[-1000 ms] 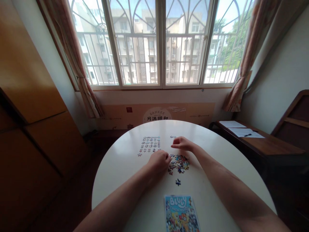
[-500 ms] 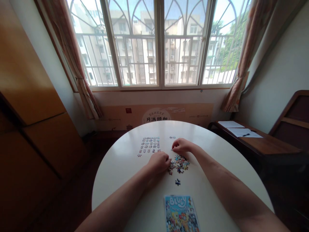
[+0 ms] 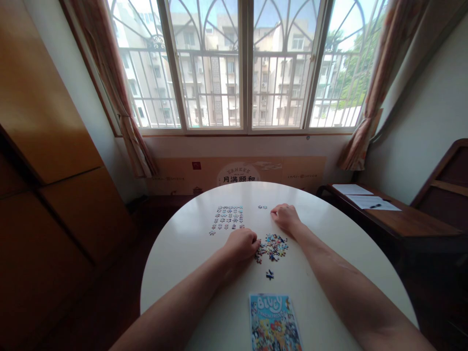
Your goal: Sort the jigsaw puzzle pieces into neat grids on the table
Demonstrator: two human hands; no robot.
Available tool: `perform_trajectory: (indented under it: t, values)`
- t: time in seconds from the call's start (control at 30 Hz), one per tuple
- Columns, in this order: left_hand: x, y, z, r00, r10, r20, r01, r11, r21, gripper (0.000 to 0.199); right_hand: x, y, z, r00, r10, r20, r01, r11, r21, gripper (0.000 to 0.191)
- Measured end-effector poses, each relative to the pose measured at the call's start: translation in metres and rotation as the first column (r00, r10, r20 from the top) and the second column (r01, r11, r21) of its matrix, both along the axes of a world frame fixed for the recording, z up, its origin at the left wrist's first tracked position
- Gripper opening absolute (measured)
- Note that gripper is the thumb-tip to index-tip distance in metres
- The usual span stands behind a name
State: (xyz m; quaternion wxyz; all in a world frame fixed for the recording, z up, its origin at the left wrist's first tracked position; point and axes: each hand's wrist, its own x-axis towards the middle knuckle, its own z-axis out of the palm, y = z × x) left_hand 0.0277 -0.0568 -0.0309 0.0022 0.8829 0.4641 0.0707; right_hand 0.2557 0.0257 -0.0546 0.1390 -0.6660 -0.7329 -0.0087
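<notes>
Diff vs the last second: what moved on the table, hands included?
Right hand shifted rightward and, versus half a second ago, a bit farther from the body; its fingers are now just right of the two far pieces. Can't tell if it took or released anything.

Unchanged: left hand at the pile's left edge, lone piece, Bluey picture.

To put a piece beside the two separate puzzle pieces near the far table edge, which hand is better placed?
Probably the right hand: it is close to those two pieces, while the left hand is farther, at the left edge of the pile. Whether either holds a piece is hidden.
</notes>
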Motion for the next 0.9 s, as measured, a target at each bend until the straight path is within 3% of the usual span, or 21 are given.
perform_trajectory:
  t: [0.4, 0.53, 0.9]
  values:
    - [-0.0003, 0.0013, -0.0012, 1.0, -0.008, 0.007, 0.008, 1.0, -0.01, 0.033, 0.0058, 0.0015, -0.0026, 0.998, -0.028, -0.052, 0.034, 0.993, 0.114, 0.036]
    - [-0.0001, 0.0, 0.0001, 1.0, -0.011, 0.007, 0.011, 1.0, -0.002, 0.035, 0.003, -0.0002, -0.0013, 0.999, 0.048, -0.02, -0.046, 0.993, 0.105, 0.034]
    - [-0.0015, -0.0002, -0.0009, 1.0, -0.006, 0.017, 0.007, 1.0, -0.02, 0.033, 0.0033, 0.0028, -0.0041, 0.996, 0.088, -0.012, -0.087, 0.996, 0.03, 0.036]
